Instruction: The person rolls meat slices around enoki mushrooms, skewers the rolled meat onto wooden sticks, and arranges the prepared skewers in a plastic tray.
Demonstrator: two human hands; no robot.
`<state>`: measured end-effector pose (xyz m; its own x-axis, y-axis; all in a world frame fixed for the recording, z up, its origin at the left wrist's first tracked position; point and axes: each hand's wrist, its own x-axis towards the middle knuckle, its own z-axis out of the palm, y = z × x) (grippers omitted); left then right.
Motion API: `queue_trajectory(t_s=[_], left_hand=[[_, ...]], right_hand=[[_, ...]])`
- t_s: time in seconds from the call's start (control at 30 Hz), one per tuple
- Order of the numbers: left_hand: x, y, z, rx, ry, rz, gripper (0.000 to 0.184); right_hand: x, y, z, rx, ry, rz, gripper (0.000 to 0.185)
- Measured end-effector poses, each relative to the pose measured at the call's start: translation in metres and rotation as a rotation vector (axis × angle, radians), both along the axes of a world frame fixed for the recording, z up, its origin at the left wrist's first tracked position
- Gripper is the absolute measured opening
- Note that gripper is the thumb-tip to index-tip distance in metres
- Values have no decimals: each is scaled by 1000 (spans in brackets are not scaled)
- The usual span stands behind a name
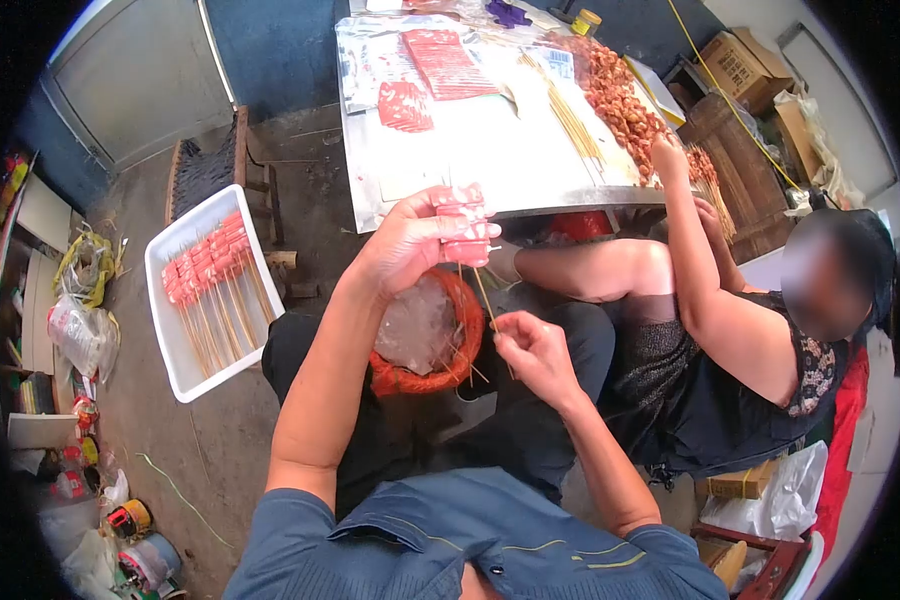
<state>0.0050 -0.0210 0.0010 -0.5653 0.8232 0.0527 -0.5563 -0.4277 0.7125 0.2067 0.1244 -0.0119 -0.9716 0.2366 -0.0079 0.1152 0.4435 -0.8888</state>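
Note:
My left hand [405,240] is closed around pink, white-streaked meat slices [463,232], held up over the orange-rimmed basket. My right hand [538,355] pinches a thin wooden skewer [487,298] that slants up to the underside of the meat. Another stick end shows just below the slices; how far either runs inside is hidden. Below my hands, the orange basket [388,378] has a clear plastic bag [415,325] in it, with several loose sticks at its right side. In a white tray [183,385] to the left lie several finished meat skewers [210,262].
Ahead stands a white-topped table [410,160] with rows of sliced meat [445,62], bare skewers [570,115] and a reddish-brown meat pile [620,95]. A co-worker [730,330] sits close on the right, hands at that pile. A woven stool [205,170] stands behind the tray.

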Motion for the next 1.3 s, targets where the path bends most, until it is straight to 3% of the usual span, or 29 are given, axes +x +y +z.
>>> queue_trajectory(t_s=[0.03, 0.07, 0.13, 0.4, 0.73, 1.3], left_hand=[[0, 0, 1, 7, -12, -10, 38], [-1, -1, 1, 13, -22, -18, 38], [-9, -5, 0, 31, -25, 14, 38], [-40, -19, -10, 119, -163, 326, 29], [-37, -20, -8, 166, -285, 342, 29], [-34, -12, -8, 189, -141, 353, 28]], right_hand=[[-6, -4, 2, -174, -64, -60, 13], [-11, -6, -1, -176, -65, -55, 13], [-19, -7, -7, -124, 48, -35, 10], [13, 10, -7, 118, 88, -124, 7], [29, 13, -13, 211, 133, -6, 8], [32, 15, -13, 155, 84, -17, 8]])
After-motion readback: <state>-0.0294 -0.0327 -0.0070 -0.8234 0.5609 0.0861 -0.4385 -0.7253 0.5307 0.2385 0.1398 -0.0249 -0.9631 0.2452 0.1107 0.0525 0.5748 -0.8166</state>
